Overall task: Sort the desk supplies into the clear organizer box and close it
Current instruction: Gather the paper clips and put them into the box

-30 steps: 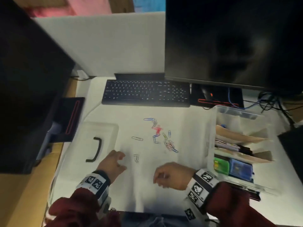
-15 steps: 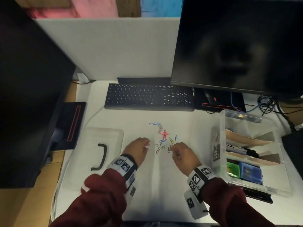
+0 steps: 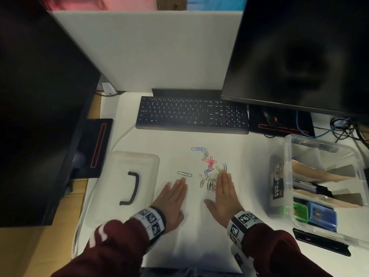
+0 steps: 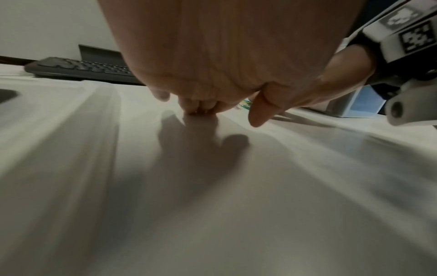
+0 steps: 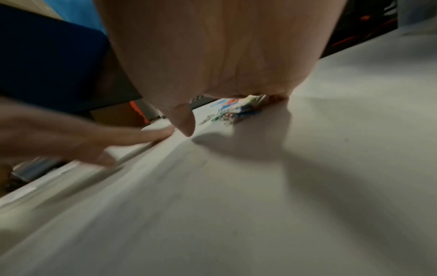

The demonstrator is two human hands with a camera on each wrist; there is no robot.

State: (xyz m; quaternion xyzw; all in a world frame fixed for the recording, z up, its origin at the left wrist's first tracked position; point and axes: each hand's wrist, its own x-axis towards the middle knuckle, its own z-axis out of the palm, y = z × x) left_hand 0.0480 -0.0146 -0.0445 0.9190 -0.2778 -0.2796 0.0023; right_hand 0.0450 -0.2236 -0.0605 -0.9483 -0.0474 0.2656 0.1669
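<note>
Now both flat, empty hands, left hand [image 3: 173,198] and right hand [image 3: 224,193], flank the paper clips [image 3: 207,170] mid-desk, well short of the organizer box [image 3: 287,156] at its right edge; careless sweeping could scatter clips.

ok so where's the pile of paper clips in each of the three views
Head: paper clips at centre, on the desk between the hands, just ahead of the fingertips.
Left wrist: only a coloured sliver at middle, past the fingers.
Right wrist: a blurred coloured cluster at centre, under the fingertips.
Shared landmark: the black keyboard; in the right wrist view it is barely visible.
</note>
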